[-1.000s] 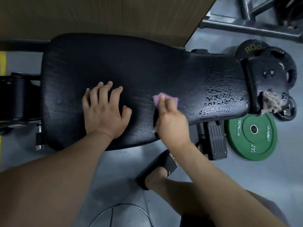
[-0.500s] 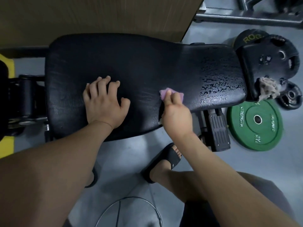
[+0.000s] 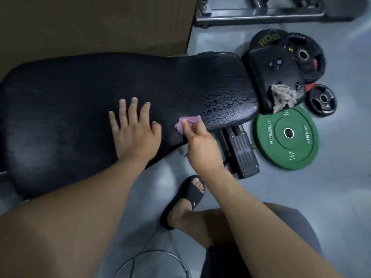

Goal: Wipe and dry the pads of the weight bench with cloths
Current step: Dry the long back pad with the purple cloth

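Observation:
The long black back pad (image 3: pixel 84 91) of the weight bench lies across the view, beaded with water drops at its right end. My left hand (image 3: pixel 133 133) rests flat on the pad's middle with fingers spread. Beside it, my right hand (image 3: pixel 197 143) holds a small pink cloth (image 3: pixel 187 122) against the pad's near edge, just left of the wet patch. The smaller black seat pad (image 3: pixel 271 77) sits to the right, and a crumpled beige cloth (image 3: pixel 283 97) lies on its near corner.
A green weight plate (image 3: pixel 287 137) lies on the grey floor at right, with black plates (image 3: pixel 322 99) behind it. The bench's black foot (image 3: pixel 241 151) sticks out under the pad. My sandalled foot (image 3: pixel 186 197) stands near the bench. A wooden panel (image 3: pixel 90 23) rises behind.
My right hand has slid the pink cloth rightward along the pad toward the wet patch. My left hand has stayed flat on the pad. The camera has shifted, so the bench sits lower in view.

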Demonstrator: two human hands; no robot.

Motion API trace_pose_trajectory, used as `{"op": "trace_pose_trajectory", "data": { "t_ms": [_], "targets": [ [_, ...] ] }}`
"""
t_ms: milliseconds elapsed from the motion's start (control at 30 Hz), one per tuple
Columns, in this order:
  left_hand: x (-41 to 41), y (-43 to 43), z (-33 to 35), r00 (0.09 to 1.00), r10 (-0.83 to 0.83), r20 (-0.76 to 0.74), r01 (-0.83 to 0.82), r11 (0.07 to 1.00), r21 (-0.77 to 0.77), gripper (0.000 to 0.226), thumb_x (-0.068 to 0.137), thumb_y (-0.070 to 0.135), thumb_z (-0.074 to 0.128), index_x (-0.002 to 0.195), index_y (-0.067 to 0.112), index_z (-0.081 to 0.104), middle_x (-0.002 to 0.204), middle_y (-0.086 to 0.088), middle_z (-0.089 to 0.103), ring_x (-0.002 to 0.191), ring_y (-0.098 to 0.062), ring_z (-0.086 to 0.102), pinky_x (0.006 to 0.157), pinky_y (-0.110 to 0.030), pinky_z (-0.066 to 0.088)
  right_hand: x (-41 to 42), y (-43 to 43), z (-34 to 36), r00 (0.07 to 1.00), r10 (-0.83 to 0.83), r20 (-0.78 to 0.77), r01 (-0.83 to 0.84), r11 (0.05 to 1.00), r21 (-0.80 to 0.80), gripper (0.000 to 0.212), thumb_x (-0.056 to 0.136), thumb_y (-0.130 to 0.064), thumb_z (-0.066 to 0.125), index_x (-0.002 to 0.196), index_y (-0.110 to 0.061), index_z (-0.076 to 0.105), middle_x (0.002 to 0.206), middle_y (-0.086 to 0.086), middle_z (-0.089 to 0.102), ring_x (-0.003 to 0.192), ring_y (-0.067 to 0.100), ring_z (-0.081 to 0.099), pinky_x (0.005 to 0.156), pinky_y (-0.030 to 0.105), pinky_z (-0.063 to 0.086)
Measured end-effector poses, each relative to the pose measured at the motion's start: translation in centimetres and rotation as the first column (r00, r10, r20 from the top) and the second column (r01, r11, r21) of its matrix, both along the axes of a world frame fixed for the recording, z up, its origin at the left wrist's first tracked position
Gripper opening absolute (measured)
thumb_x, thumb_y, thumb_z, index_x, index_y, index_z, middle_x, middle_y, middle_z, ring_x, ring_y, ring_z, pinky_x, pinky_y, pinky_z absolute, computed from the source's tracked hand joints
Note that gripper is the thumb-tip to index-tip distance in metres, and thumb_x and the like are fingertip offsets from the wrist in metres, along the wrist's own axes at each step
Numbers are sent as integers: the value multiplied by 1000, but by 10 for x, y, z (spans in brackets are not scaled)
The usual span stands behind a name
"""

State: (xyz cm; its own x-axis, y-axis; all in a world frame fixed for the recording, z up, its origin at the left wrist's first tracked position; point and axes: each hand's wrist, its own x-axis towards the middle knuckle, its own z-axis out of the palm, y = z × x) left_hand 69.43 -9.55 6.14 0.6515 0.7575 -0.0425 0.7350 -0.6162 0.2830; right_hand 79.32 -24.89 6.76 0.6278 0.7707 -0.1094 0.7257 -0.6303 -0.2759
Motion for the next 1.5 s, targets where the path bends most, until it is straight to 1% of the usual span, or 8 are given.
{"op": "trace_pose_trajectory", "data": {
  "t_ms": [267, 467, 667, 800, 900, 1100, 1333, 1500],
  "targets": [
    [2, -3, -3, 1000, -4, 9, 4, 998, 65, 59, 97, 41, 44, 152, 21, 40, 164, -12, 30, 156, -35, 13, 124, -62, 10, 51, -12, -10, 946, -282, 160, 261, 955, 140, 65, 79, 10, 54, 143, 3, 51, 122, 26, 54, 76, 44, 62, 62, 40, 53],
    [2, -2, -5, 1000, -8, 1, 8, 995, 100, 60, 95, 40, 48, 150, 19, 41, 162, -13, 32, 155, -36, 16, 123, -63, 13, 35, -24, -8, 989, 113, 100, -119, 991, 58, 82, 72, 7, 60, 151, -6, 44, 123, 18, 55, 80, 39, 60, 62, 42, 55],
    [3, -1, -6, 1000, -5, 3, 5, 994, 112, 64, 91, 46, 49, 150, 19, 43, 162, -13, 33, 154, -36, 18, 123, -62, 13, 80, -37, -7, 948, -296, 118, 285, 953, 102, 70, 81, 8, 54, 150, -2, 45, 135, 25, 48, 90, 48, 64, 70, 43, 54],
    [3, -1, -6, 1000, -7, 14, 5, 992, 123, 65, 90, 47, 47, 148, 18, 44, 161, -14, 34, 154, -37, 19, 123, -62, 14, 23, -12, -13, 995, -74, 61, 68, 993, 101, 76, 69, 10, 56, 145, 4, 48, 116, 23, 54, 61, 40, 59, 49, 41, 53],
    [3, -2, -5, 1000, -9, 10, 8, 992, 125, 64, 91, 46, 48, 148, 18, 44, 161, -14, 34, 154, -37, 19, 123, -62, 14, 30, -20, -10, 994, 104, 42, -107, 991, 81, 81, 71, 8, 63, 149, -5, 46, 125, 16, 54, 72, 40, 61, 55, 44, 57],
    [3, -1, -5, 1000, -11, -12, 13, 991, 130, 65, 90, 48, 44, 149, 19, 43, 162, -13, 34, 154, -37, 20, 123, -61, 14, 21, -16, -15, 972, -234, 34, 223, 955, 197, 67, 81, 7, 53, 147, 2, 46, 129, 26, 49, 80, 44, 64, 66, 43, 59],
    [3, -1, -6, 1000, -20, 1, 20, 990, 140, 65, 90, 46, 47, 148, 17, 44, 160, -14, 36, 153, -38, 22, 123, -61, 16, 5, -21, -12, 979, 205, 2, -204, 973, 104, 82, 73, 7, 64, 151, -13, 46, 128, 16, 54, 89, 39, 63, 68, 44, 60],
    [2, 0, -5, 1000, -20, 13, 18, 991, 134, 65, 90, 46, 46, 147, 16, 45, 159, -15, 37, 153, -39, 22, 123, -61, 16, 90, -47, 4, 969, -216, 120, 206, 974, 93, 52, 88, -3, 49, 138, -12, 57, 130, 17, 54, 100, 37, 65, 80, 37, 54]
  ]
}}
